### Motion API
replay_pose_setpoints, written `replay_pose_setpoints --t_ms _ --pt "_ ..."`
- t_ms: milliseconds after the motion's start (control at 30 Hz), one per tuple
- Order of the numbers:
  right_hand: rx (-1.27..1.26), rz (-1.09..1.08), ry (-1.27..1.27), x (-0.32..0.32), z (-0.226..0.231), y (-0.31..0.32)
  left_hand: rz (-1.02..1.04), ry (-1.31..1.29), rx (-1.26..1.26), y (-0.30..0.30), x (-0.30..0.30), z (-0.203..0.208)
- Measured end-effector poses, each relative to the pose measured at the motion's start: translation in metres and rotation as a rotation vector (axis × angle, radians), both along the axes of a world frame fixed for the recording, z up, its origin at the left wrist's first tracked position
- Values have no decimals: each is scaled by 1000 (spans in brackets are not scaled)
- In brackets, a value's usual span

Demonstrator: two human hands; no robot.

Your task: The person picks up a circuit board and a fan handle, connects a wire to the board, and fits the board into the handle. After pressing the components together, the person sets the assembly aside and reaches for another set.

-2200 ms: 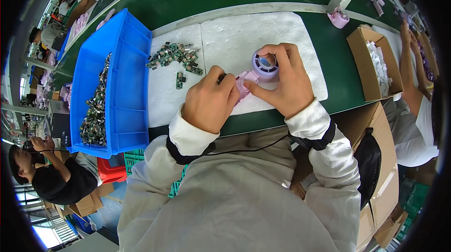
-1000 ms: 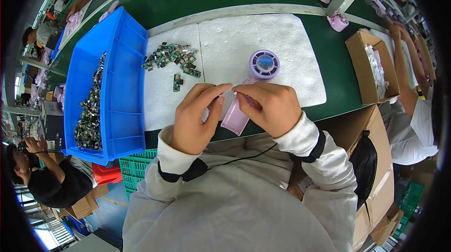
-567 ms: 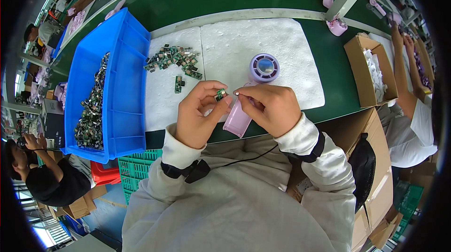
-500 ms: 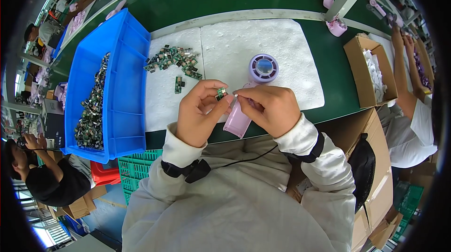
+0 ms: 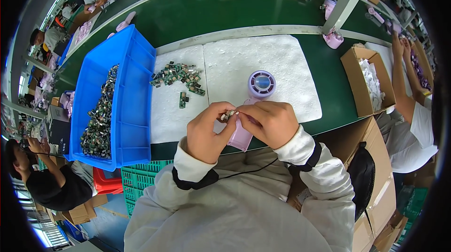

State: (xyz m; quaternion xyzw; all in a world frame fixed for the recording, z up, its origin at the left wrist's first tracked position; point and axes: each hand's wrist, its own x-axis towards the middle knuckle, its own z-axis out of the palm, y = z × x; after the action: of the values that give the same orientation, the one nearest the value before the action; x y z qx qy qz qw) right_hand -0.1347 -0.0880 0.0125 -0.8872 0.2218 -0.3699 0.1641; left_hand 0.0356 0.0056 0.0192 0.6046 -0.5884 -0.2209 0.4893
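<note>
My left hand pinches a small green circuit board between thumb and fingertips. Close against it, the closed fingers of my right hand grip a tiny white piece, probably a connector; whether it is seated in the board I cannot tell. Under the hands lies a handheld fan with a round lilac head and a pink handle, partly covered by my fingers. Left of it, loose circuit boards are piled on the white foam sheet, with a couple set apart nearer me.
A blue bin full of circuit boards stands at the left. At the right is a cardboard box of white pieces. Pink fan parts lie by the post. Other people work at both sides.
My two hands have drawn together, and the board has turned in my left fingers toward the white piece. The whole scene sits slightly lower in view.
</note>
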Motion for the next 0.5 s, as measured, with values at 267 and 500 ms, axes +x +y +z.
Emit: replay_pose_setpoints --t_ms 267,500 --pt "322 -52 -20 -1 7 1 -77 300 107 2 14 -11" --pt "337 -2 -36 -2 6 0 -198 406 113 -1 16 -14"
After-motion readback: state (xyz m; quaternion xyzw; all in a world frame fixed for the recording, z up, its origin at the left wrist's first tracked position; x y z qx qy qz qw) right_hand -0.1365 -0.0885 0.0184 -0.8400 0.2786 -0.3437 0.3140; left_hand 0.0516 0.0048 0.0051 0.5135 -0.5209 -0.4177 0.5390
